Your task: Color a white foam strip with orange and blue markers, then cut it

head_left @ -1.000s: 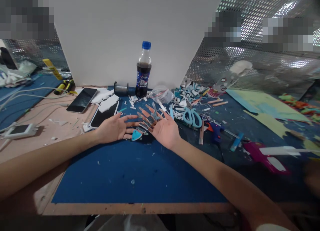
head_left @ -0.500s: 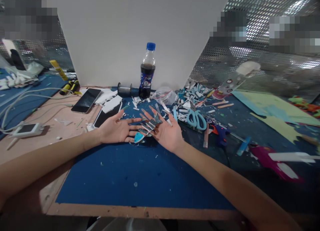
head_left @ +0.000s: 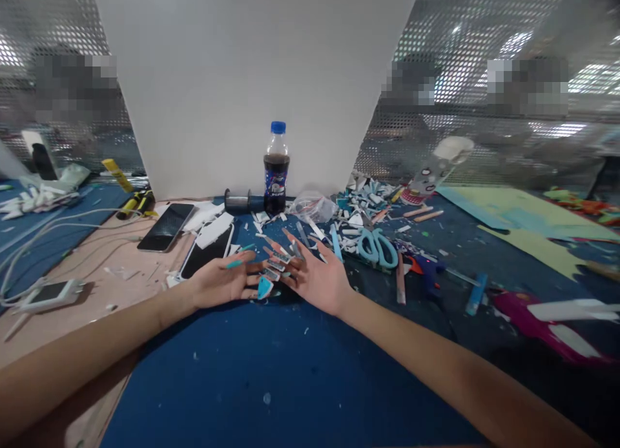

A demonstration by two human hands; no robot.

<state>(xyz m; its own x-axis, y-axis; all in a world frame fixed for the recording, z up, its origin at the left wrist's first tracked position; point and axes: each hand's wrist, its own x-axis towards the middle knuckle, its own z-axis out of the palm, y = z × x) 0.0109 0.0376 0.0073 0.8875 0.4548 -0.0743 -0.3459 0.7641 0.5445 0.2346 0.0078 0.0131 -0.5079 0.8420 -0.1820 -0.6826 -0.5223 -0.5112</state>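
Note:
A small jointed figure [head_left: 276, 266] made of grey speckled segments, with a pointed bright-blue end piece, lies across the fingers of both hands above the blue mat. My left hand [head_left: 217, 283] is palm up, its fingertips under and beside the blue end. A teal sliver shows by the left thumb. Facing up as well, my right hand [head_left: 323, 277] bears the grey segments on its slightly curled fingers. How firmly each hand grips the figure is hard to see. Just behind the hands lie white and teal offcuts [head_left: 371, 203] and light-blue scissors [head_left: 376, 248].
A cola bottle [head_left: 276, 177] stands by a white board [head_left: 252, 67], beside a wire spool [head_left: 237, 201] and a plastic bag [head_left: 314, 208]. Two phones, one a black phone [head_left: 166, 227], and cables lie left. To the right are a blue glue gun [head_left: 429, 267] and a magenta tool [head_left: 523, 315].
The view has tilted up and turned slightly right, so everything sits lower and further left. My fingers have curled in a little, and the figure's segments are bunched closer together.

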